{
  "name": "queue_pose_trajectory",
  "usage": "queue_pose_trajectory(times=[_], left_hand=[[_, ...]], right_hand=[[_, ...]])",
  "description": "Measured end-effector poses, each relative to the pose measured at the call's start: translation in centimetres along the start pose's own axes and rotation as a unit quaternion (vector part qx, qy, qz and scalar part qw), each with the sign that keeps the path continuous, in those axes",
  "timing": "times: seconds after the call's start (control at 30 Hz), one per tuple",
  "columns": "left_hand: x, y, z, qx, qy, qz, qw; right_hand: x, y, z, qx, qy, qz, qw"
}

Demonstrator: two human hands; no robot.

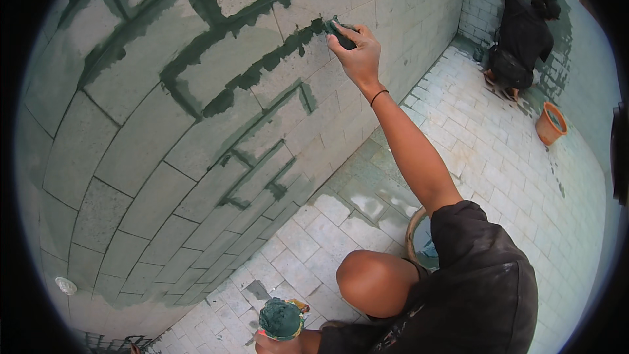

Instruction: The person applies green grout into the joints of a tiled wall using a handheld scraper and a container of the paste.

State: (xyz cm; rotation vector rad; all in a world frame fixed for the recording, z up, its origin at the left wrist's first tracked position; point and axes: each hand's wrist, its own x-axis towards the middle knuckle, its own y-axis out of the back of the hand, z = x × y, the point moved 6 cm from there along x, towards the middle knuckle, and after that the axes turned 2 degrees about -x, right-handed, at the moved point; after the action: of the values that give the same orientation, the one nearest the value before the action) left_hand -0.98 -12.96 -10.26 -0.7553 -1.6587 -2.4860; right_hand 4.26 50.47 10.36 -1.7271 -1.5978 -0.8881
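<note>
At twelve o'clock: right hand (360, 56) outstretched, fingers clamped on dark pad (344, 37); at six: left hand (286, 344), fingers clasping cup (302, 323).

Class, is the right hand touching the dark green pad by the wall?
Touching: the head view shows the right hand with thumb and fingers closed on the dark green pad.

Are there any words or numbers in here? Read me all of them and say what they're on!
No words or numbers can be read.
Small round cup of dark green paste in the left hand: colourful patches, too small and blurred to read.
Black short-sleeved cloth shirt: pale marks; I can't tell if they're letters.
</note>
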Motion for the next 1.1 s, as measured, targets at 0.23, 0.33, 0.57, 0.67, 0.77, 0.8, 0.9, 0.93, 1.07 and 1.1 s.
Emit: queue_pose_trajectory(times=[0.23, 0.33, 0.57, 0.67, 0.77, 0.8, 0.9, 0.93, 1.07, 1.1], left_hand=[[0.0, 0.0, 0.2, 0.005, -0.006, -0.005, 1.0], [-0.2, 0.1, 0.1, 0.009, -0.006, -0.002, 1.0], [-0.3, -0.2, 0.1, 0.025, -0.012, 0.003, 1.0], [-0.3, -0.2, -0.2, 0.032, -0.003, -0.006, 0.999], [-0.3, -0.1, -0.2, 0.028, 0.001, -0.013, 1.0], [-0.2, -0.1, -0.1, 0.024, 0.001, -0.014, 1.0], [-0.3, -0.2, 0.0, 0.02, 0.003, -0.021, 1.0], [-0.3, -0.4, 0.1, 0.019, 0.003, -0.024, 1.0], [-0.2, -0.9, -0.2, 0.018, 0.008, -0.031, 0.999], [-0.3, -0.9, -0.4, 0.019, 0.011, -0.033, 0.999]], right_hand=[[0.9, -0.8, 0.6, -0.113, 0.01, -0.116, 0.987], [1.4, 0.2, 1.6, -0.093, -0.027, -0.153, 0.983], [1.2, -0.9, 2.3, 0.009, 0.032, 0.026, 0.999], [-0.2, -1.1, 3.7, -0.014, 0.03, -0.001, 0.999], [-0.1, 0.1, 4.2, -0.019, -0.011, -0.079, 0.997], [0.5, 0.7, 4.2, -0.025, -0.021, -0.107, 0.994], [1.9, 2.2, 3.7, 0.026, -0.025, -0.089, 0.995], [2.4, 2.4, 3.5, 0.018, -0.031, -0.067, 0.997], [2.7, 1.2, 2.3, -0.025, 0.056, -0.03, 0.998], [2.5, 0.8, 2.1, -0.028, 0.07, -0.027, 0.997]])
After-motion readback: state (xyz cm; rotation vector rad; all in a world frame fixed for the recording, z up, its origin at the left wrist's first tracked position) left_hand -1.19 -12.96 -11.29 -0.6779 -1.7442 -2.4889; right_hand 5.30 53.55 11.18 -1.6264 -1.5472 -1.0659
